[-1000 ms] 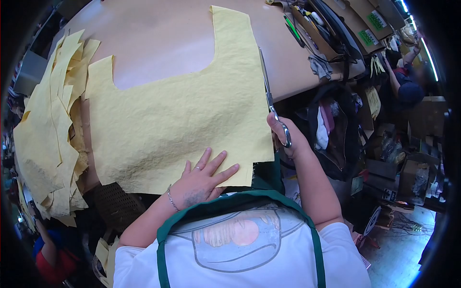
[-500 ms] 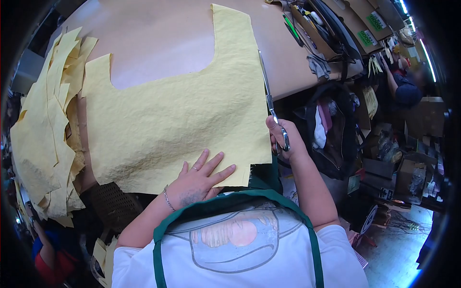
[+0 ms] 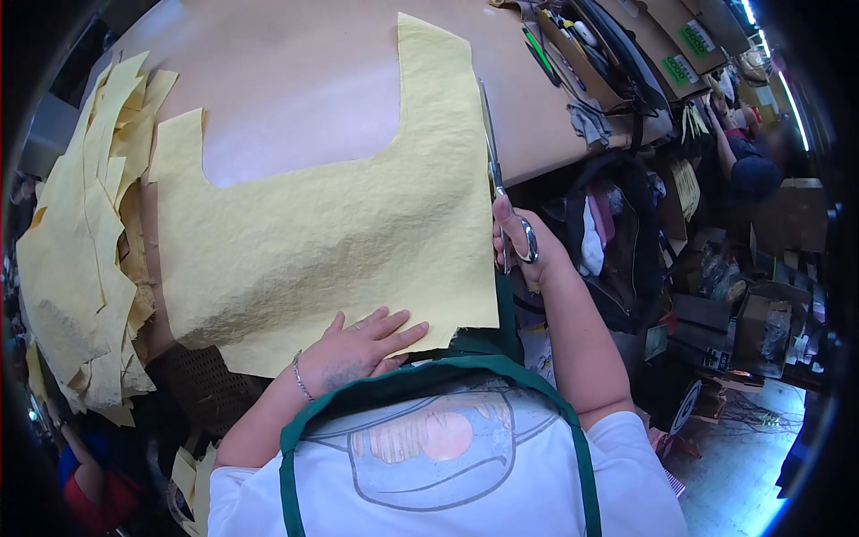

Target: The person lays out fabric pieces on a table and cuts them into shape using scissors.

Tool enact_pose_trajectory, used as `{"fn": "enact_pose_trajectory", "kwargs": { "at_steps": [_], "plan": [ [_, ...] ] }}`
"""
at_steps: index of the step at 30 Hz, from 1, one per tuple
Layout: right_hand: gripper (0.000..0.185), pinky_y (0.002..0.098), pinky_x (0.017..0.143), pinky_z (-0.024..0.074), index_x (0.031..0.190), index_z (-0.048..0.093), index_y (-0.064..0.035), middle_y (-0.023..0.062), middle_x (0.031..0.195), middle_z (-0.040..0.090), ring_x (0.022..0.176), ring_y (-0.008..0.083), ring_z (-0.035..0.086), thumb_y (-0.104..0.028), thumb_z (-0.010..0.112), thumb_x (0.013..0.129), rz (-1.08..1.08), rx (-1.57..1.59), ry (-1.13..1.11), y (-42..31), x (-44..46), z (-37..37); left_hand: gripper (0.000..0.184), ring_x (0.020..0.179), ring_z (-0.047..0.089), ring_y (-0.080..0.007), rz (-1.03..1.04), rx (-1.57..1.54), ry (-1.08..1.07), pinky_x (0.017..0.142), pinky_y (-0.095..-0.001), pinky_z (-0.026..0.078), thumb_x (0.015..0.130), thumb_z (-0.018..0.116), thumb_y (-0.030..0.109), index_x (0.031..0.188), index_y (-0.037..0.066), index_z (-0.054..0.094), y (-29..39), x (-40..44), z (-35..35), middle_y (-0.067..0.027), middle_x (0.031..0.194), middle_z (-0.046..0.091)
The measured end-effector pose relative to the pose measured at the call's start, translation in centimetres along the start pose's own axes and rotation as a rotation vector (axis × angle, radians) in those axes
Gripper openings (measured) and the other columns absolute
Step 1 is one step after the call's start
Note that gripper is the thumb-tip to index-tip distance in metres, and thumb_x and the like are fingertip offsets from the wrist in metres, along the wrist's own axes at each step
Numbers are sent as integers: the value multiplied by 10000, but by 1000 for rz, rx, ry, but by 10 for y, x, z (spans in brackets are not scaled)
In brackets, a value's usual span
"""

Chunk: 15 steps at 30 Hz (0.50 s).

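Note:
A large pale yellow sheet [image 3: 295, 242], leather-like and creased, lies over the table edge with a deep U-shaped cutout at its far side. My left hand [image 3: 365, 345] rests flat on its near edge, fingers stretched out. In my right hand [image 3: 534, 246] is a pair of metal scissors [image 3: 495, 166], gripped by the handles. The blades point away from me along the sheet's right edge and look nearly closed. Part of the lower handle loop is hidden by my fingers.
Stacked yellow sheets [image 3: 80, 251] stand at the left of the table [image 3: 286, 98]. Pens and a tool box [image 3: 586, 63] sit at the back right. An open black bag [image 3: 617, 242] hangs below the right table edge. Other people are at the far right and lower left.
The yellow sheet has shifted slightly toward me, and my left hand has slid a little down and left. My right hand and the scissors have moved slightly up and left.

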State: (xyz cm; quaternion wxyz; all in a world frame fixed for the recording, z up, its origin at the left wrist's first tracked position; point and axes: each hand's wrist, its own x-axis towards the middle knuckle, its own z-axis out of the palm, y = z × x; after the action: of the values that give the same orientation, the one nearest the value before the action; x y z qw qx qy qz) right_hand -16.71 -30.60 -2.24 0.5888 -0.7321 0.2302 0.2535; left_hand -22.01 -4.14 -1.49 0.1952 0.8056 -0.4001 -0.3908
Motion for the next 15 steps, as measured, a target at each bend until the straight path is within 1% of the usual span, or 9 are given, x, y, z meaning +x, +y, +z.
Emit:
{"fn": "enact_pose_trajectory", "kwargs": {
  "at_steps": [6, 9, 12, 15],
  "plan": [
    [660, 199, 423, 341, 644, 436, -88, -13, 536, 437, 445, 78, 439, -747, 457, 619, -19, -45, 19, -2, 2, 0, 464, 1210, 318, -264, -5, -2, 30, 895, -616, 272, 869, 361, 388, 1304, 315, 219, 0, -4, 2, -27, 1326, 298],
    [695, 232, 368, 362, 599, 428, -62, 17, 489, 420, 410, 99, 446, -756, 468, 583, -54, -31, 55, 1, 2, 1, 458, 1207, 324, -261, 1, 1, 9, 896, -615, 272, 872, 349, 397, 1304, 314, 221, 1, -3, -1, -24, 1327, 298],
    [709, 231, 361, 366, 601, 439, -48, 20, 491, 422, 409, 99, 453, -756, 475, 576, -65, -66, 78, 6, 2, 0, 456, 1206, 326, -260, -3, 3, 9, 894, -615, 273, 873, 344, 401, 1304, 312, 224, 1, -3, -1, -22, 1326, 302],
    [629, 199, 385, 319, 604, 427, -90, -13, 498, 416, 408, 72, 420, -715, 480, 635, -50, -92, 92, 9, 1, 1, 456, 1206, 326, -259, -3, -7, 21, 894, -614, 275, 872, 347, 402, 1302, 309, 227, 0, -4, 0, -22, 1324, 307]
  ]
}}
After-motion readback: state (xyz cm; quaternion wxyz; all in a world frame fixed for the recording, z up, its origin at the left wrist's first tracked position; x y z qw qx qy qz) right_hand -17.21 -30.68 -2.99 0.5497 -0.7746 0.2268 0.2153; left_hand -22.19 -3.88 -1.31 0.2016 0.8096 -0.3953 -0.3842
